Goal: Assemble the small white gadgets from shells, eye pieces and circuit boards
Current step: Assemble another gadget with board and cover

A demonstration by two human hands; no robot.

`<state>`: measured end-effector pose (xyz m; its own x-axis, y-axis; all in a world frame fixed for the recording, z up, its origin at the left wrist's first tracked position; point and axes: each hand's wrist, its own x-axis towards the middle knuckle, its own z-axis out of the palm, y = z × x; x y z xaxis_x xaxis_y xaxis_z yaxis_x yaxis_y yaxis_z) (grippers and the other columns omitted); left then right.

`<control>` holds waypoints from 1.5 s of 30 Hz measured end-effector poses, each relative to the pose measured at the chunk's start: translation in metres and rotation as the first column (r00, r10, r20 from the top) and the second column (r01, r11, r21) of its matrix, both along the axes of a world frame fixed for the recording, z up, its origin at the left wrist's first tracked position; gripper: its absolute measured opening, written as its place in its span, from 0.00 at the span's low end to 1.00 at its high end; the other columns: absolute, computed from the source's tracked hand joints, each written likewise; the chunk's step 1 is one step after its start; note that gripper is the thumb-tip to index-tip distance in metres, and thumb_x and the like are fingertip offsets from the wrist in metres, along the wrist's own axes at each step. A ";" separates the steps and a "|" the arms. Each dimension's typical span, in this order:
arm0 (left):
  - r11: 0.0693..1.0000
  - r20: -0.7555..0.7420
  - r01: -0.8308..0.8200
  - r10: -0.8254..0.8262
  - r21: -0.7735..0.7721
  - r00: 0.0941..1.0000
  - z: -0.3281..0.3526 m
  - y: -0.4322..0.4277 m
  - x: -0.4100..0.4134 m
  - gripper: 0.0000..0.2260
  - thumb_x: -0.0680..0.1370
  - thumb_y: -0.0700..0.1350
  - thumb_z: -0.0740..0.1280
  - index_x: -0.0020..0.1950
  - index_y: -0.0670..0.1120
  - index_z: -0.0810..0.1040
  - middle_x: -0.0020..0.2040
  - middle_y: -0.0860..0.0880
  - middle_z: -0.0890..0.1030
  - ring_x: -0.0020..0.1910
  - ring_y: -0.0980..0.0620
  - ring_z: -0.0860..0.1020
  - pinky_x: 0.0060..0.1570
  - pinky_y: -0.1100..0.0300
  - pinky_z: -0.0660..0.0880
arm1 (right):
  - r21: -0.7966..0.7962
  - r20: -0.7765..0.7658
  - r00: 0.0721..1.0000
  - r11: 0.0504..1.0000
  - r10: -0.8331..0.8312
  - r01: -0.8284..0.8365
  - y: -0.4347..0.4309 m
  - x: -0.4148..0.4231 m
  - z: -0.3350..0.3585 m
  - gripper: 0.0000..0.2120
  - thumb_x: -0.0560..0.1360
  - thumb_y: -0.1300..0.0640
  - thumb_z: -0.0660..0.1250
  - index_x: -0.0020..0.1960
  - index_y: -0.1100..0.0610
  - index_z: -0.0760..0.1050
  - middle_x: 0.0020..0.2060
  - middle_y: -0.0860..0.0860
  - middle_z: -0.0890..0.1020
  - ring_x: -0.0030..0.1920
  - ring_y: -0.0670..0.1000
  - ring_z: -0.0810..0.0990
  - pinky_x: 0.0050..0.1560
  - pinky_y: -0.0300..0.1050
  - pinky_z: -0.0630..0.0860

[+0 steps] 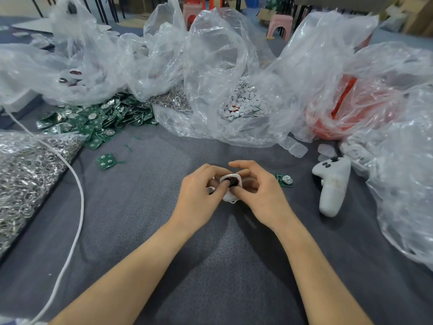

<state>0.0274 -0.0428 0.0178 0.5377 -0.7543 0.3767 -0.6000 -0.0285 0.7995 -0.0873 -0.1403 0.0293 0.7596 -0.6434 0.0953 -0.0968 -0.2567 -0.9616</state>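
Note:
Both hands meet over the middle of the grey cloth. My left hand (199, 193) and my right hand (260, 195) hold a small white shell (230, 195) between them, both thumbs pressing a dark eye piece (233, 181) into its upper face. Another white piece (210, 190) peeks out under my left fingers. A single green circuit board (284, 180) lies just right of my right hand. Another loose board (105, 161) lies to the left. A heap of green circuit boards (93, 120) sits at the back left.
Crumpled clear plastic bags cover the back; one holds small white discs (246, 102), another red parts (339, 113). A bag of metal rings (25, 179) lies left, a white cable (75, 207) beside it. A white controller (331, 186) lies to the right.

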 end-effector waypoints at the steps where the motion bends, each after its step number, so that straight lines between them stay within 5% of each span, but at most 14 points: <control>1: 1.000 -0.071 -0.018 0.017 -0.009 0.997 0.000 0.000 0.000 0.06 0.74 0.38 0.71 0.46 0.48 0.82 0.42 0.54 0.81 0.37 0.58 0.78 0.38 0.72 0.70 | -0.002 -0.011 1.000 1.000 -0.007 0.007 0.000 0.000 -0.001 0.21 0.71 0.68 0.70 0.58 0.47 0.77 0.40 0.49 0.83 0.43 0.46 0.83 0.48 0.39 0.79; 4: 0.998 -0.219 -0.053 0.048 -0.018 0.974 -0.002 0.000 0.000 0.07 0.75 0.40 0.71 0.45 0.53 0.81 0.40 0.55 0.82 0.35 0.60 0.77 0.36 0.71 0.71 | 0.002 -0.027 0.999 1.000 -0.024 0.024 -0.001 0.000 -0.002 0.20 0.72 0.65 0.71 0.58 0.46 0.76 0.39 0.52 0.83 0.42 0.49 0.83 0.48 0.43 0.79; 11: 1.000 -0.157 -0.028 0.025 -0.014 0.987 0.001 0.001 0.001 0.12 0.74 0.41 0.71 0.45 0.60 0.79 0.42 0.57 0.81 0.38 0.59 0.76 0.38 0.67 0.72 | -0.033 -0.025 1.000 0.999 -0.011 0.010 0.003 0.000 -0.003 0.19 0.74 0.63 0.69 0.57 0.42 0.74 0.37 0.50 0.82 0.40 0.50 0.82 0.45 0.48 0.80; 19: 0.999 -0.318 -0.024 0.015 -0.023 0.948 0.000 0.002 0.005 0.08 0.75 0.40 0.70 0.43 0.54 0.80 0.36 0.57 0.82 0.35 0.57 0.79 0.39 0.64 0.75 | 0.063 0.043 0.999 0.998 -0.002 -0.001 0.004 0.001 -0.002 0.20 0.73 0.64 0.71 0.58 0.45 0.74 0.38 0.55 0.83 0.41 0.53 0.82 0.49 0.49 0.79; 28: 0.997 -0.283 -0.045 0.026 -0.060 0.959 0.002 0.004 0.005 0.08 0.74 0.41 0.69 0.39 0.54 0.77 0.35 0.56 0.81 0.31 0.60 0.78 0.31 0.68 0.72 | 0.153 0.078 0.997 0.988 0.023 -0.035 0.004 -0.001 0.002 0.22 0.71 0.68 0.71 0.59 0.50 0.74 0.39 0.59 0.82 0.39 0.49 0.81 0.47 0.42 0.78; 35: 1.000 -0.352 -0.010 0.000 -0.025 0.936 0.000 0.005 0.007 0.06 0.76 0.41 0.69 0.40 0.50 0.78 0.36 0.47 0.82 0.33 0.43 0.81 0.32 0.52 0.81 | 0.149 0.066 0.998 0.989 0.010 -0.020 0.004 -0.001 0.001 0.19 0.73 0.67 0.70 0.59 0.50 0.74 0.34 0.51 0.83 0.37 0.48 0.81 0.43 0.40 0.79; 45: 0.999 -0.312 0.005 -0.015 -0.033 0.950 -0.003 0.003 0.004 0.07 0.75 0.42 0.70 0.40 0.52 0.77 0.35 0.51 0.83 0.31 0.53 0.81 0.29 0.63 0.77 | 0.045 -0.039 0.998 0.997 -0.058 0.059 0.008 0.001 0.002 0.15 0.72 0.65 0.68 0.51 0.48 0.72 0.35 0.54 0.81 0.34 0.50 0.77 0.36 0.45 0.74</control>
